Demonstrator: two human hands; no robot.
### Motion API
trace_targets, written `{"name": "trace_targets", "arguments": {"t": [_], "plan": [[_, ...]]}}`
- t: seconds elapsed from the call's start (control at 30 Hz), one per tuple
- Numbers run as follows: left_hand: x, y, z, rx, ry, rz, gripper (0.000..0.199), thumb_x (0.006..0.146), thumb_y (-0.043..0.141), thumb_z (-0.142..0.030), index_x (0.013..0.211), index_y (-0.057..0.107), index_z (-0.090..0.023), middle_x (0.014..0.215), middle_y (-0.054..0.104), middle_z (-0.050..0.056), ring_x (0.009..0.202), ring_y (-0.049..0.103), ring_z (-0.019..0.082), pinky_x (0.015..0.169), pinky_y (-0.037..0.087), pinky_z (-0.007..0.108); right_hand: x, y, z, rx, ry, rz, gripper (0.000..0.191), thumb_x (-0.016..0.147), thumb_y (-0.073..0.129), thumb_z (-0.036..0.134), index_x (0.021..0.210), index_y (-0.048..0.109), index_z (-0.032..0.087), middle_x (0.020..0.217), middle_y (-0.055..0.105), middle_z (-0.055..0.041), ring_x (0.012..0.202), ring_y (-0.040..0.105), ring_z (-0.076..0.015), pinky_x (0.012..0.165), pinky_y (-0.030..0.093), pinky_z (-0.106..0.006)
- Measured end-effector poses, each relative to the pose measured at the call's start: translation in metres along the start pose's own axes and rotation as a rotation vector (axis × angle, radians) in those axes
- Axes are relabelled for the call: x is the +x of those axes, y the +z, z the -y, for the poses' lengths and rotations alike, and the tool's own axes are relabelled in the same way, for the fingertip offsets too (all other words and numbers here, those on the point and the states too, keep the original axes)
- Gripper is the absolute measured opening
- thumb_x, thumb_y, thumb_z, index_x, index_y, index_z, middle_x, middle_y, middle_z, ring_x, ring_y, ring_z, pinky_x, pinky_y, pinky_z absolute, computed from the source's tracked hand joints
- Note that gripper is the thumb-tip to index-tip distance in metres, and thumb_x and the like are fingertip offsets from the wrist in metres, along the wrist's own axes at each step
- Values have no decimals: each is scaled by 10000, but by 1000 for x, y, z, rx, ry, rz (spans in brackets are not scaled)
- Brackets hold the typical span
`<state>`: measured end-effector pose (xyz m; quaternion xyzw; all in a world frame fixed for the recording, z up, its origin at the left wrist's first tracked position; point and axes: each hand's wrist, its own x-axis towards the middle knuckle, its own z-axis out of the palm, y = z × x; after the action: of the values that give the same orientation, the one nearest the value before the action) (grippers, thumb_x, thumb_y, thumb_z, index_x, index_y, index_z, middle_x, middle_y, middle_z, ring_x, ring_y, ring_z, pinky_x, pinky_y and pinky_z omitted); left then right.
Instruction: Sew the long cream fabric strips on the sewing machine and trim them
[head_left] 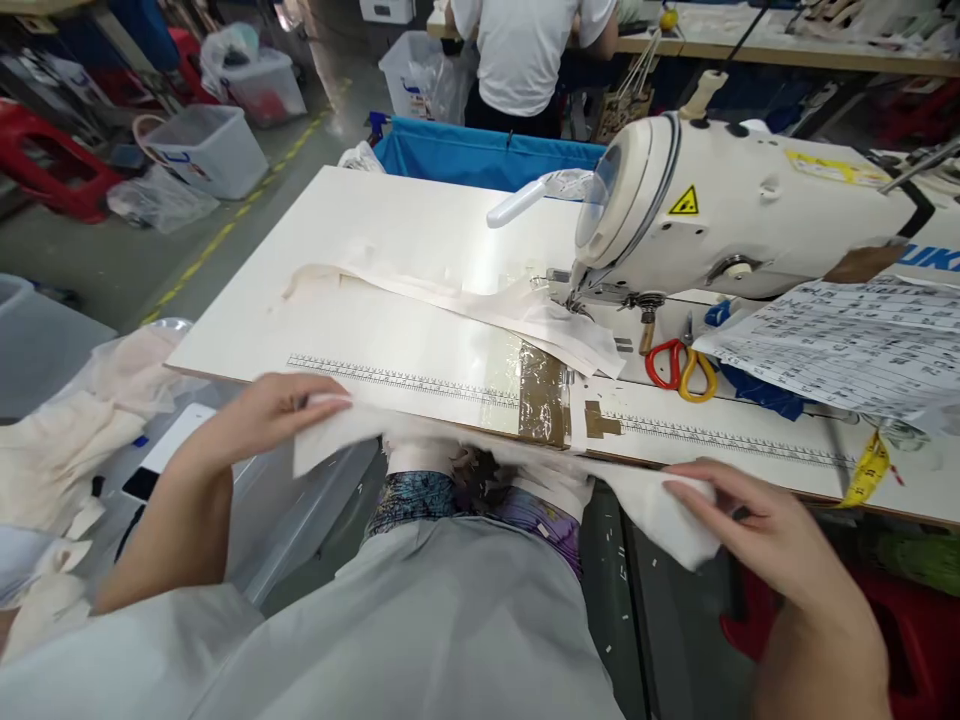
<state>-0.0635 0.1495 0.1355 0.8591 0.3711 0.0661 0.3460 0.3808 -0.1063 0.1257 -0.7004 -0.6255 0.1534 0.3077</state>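
A long strip of white fabric (330,438) stretches between my hands, just below the front edge of the sewing table (247,325). My left hand (274,412) pinches one end of it, thumb against fingers. Toward the other end, my right hand (739,500) grips the strip, and a wider flap hangs down from there. On the tabletop lies a second pale fabric piece (450,298), its right part beneath the needle area of a white sewing machine (675,210). Neither hand touches that piece.
Red and yellow-handled scissors (679,372) lie right of the needle, near printed sheets (832,340). A yellow measuring tape (868,470) hangs at the front edge. Fabric (67,450) and a phone (169,450) are at left. A person in white (525,60) sits beyond the blue bin (480,150).
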Motion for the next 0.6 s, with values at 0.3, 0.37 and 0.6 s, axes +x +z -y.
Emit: {"name": "trace_targets", "arguments": {"t": [0.3, 0.37, 0.6], "plan": [[27, 16, 37, 497, -12, -518, 372, 906, 410, -245, 1199, 639, -221, 1290, 641, 66, 1299, 491, 274, 1179, 201, 624, 21, 42, -33, -731, -375, -579, 308, 933, 510, 133, 1169, 681, 235, 1063, 737, -76, 1125, 639, -301, 1100, 339, -572], [23, 27, 43, 553, -48, -535, 431, 923, 355, -216, 1277, 600, -193, 1392, 571, 85, 1355, 442, 290, 1179, 190, 636, 14, 58, -37, -691, -320, -495, 364, 939, 458, 124, 1235, 646, 220, 1133, 718, -93, 1174, 614, -328, 1103, 308, -624], [1, 83, 31, 521, -255, -656, 515, 1018, 276, -383, 1482, 403, -200, 1551, 372, 120, 1463, 288, 294, 1216, 162, 559, 0, 85, -20, -577, -246, -480, 569, 936, 469, 147, 1499, 423, 221, 1328, 601, -180, 1232, 548, -432, 958, 457, -626]]}}
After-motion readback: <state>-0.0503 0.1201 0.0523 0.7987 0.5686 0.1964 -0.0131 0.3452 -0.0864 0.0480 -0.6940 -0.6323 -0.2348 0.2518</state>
